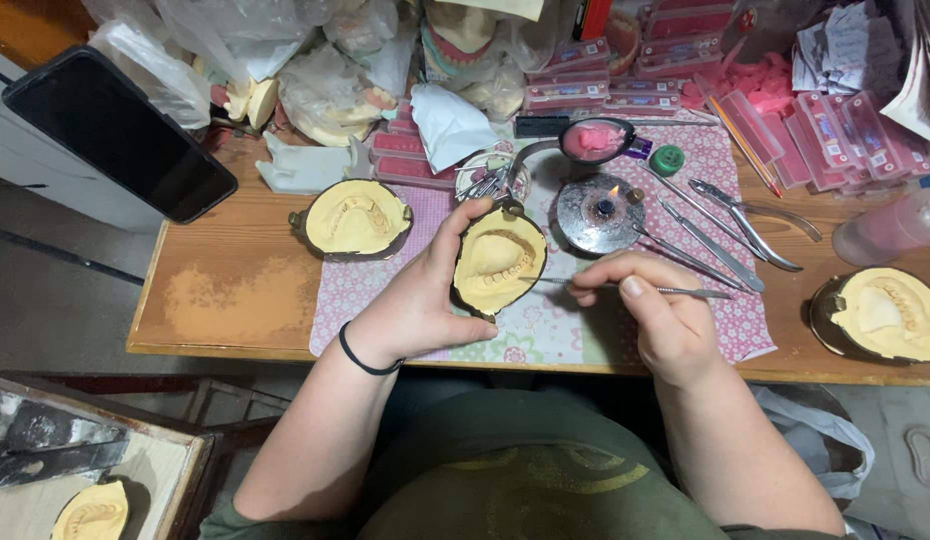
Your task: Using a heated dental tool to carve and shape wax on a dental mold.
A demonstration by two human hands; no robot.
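My left hand (417, 300) holds a metal flask half filled with yellow dental plaster (499, 260), tilted up toward me, with a tooth-arch impression in it. My right hand (657, 310) grips a thin metal carving tool (625, 288) like a pen, its tip pointing left at the plaster's lower right edge. Both hands hover over a pink patterned mat (545, 330) on the wooden table. A small lit spirit burner (601, 212) with a flame stands just behind the held flask.
A second plaster-filled flask (357, 220) lies left on the mat, a third (885, 315) at the right edge. Pliers and metal instruments (735, 225) lie right of the burner. A dark phone (115, 130) sits far left. Pink boxes and plastic bags crowd the back.
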